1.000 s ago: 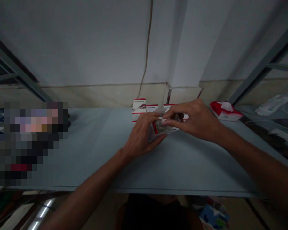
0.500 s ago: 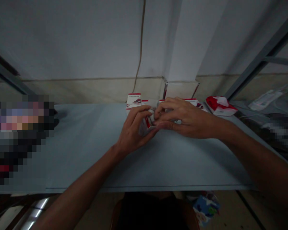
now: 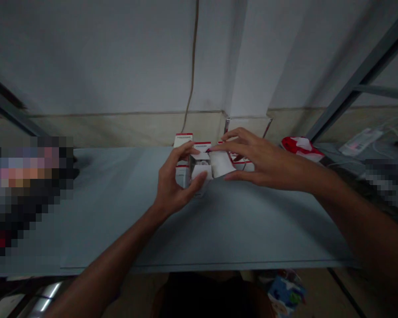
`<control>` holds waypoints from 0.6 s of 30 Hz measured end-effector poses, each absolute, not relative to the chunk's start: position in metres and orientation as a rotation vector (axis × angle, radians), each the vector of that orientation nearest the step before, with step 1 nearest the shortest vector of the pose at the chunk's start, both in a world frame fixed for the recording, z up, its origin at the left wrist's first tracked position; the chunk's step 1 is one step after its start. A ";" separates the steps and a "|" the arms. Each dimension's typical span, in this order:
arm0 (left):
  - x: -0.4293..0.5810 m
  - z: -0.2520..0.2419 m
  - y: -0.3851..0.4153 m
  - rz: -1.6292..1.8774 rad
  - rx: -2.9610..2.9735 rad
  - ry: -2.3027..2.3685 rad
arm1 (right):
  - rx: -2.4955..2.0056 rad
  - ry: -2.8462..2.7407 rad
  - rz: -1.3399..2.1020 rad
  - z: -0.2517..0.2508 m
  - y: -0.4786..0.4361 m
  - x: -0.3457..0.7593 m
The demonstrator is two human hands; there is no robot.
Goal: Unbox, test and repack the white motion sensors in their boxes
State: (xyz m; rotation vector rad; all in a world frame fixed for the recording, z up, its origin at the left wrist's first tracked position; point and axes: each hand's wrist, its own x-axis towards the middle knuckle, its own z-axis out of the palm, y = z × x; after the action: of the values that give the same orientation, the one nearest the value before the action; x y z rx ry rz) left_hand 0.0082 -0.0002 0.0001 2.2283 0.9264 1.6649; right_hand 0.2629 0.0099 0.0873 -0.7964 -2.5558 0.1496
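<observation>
A small white cardboard box (image 3: 201,172) stands with its top flaps raised, and something pale lies inside, too dim to name. My left hand (image 3: 172,183) grips this box from the left, thumb at the near side and fingers at the far side. The wide lid flap (image 3: 221,163) leans out to the right. At that flap is my right hand (image 3: 252,154), fingers spread, the fingertips at its far edge and the thumb near its lower corner. Behind my hands are more white boxes with red edges, one of them a carton (image 3: 183,140) at the left.
A red and white item (image 3: 301,146) lies at the table's back right, near a power strip (image 3: 363,140) and cables. Metal posts (image 3: 348,97) rise at both sides. A cord (image 3: 193,66) hangs down the wall. The left end of the blue table (image 3: 119,212) carries a blurred-out area.
My right hand's fingers have come out of the box top and spread to the right. The lid flap now stands open beside them. My left hand still holds the box.
</observation>
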 end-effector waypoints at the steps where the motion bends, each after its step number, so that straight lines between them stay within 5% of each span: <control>1: 0.009 0.001 -0.002 1.666 2.247 0.938 | -0.781 -2.541 0.167 0.089 0.011 0.262; 18: 0.008 -0.001 0.003 1.653 2.420 0.867 | -0.556 -2.534 0.126 0.075 0.009 0.239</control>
State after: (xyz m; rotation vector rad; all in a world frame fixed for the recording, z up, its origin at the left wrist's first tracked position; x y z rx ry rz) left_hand 0.0080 0.0031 -0.0012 2.4203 0.8670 1.6527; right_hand 0.2393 0.0087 0.0749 -0.5556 -2.5337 0.1262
